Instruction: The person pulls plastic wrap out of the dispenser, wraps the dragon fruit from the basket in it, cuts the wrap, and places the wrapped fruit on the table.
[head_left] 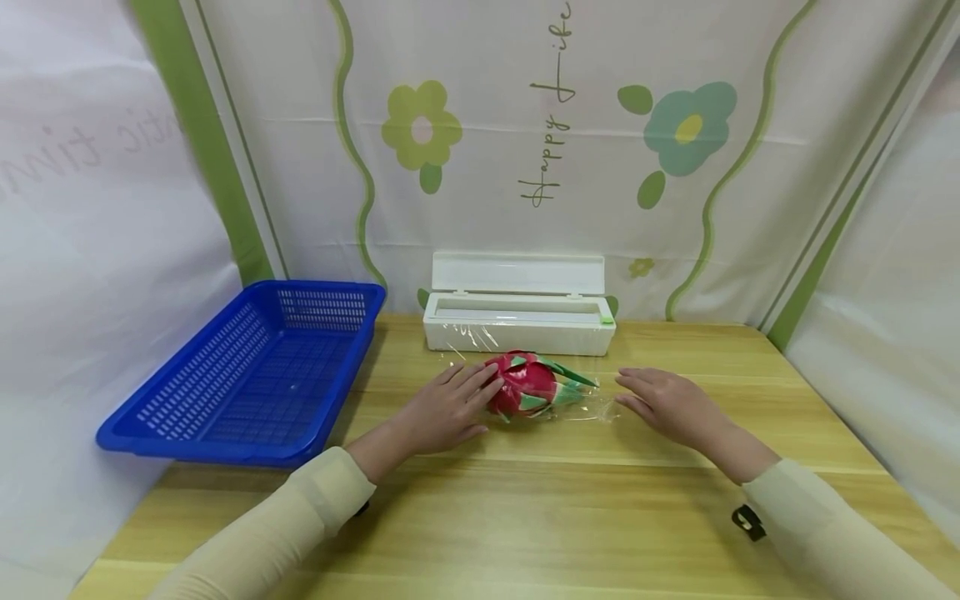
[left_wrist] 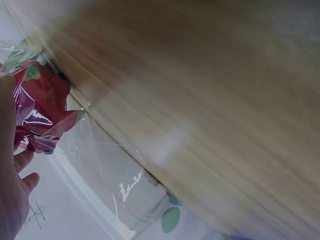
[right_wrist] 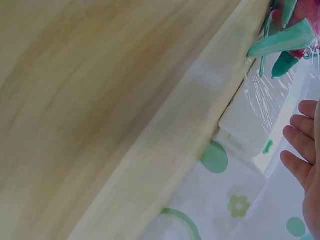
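A red dragon fruit (head_left: 527, 385) with green leafy tips lies on the table, with clear plastic wrap (head_left: 592, 408) over it and spreading past its ends. In the left wrist view the wrap shines tightly on the fruit's red skin (left_wrist: 40, 107). My left hand (head_left: 448, 407) touches the fruit's left side with its fingers extended. To the right of the green tips, my right hand (head_left: 667, 402) is held apart from the fruit, near the wrap's right edge. Its fingers look nearly straight and hold nothing in the right wrist view. Whether they touch the film I cannot tell.
Behind the fruit stands a white wrap dispenser box (head_left: 520, 337) with its lid raised. A blue plastic basket (head_left: 341, 392) occupies the table's left side. A flowered curtain (head_left: 487, 217) hangs along the back of the wooden table (head_left: 555, 525).
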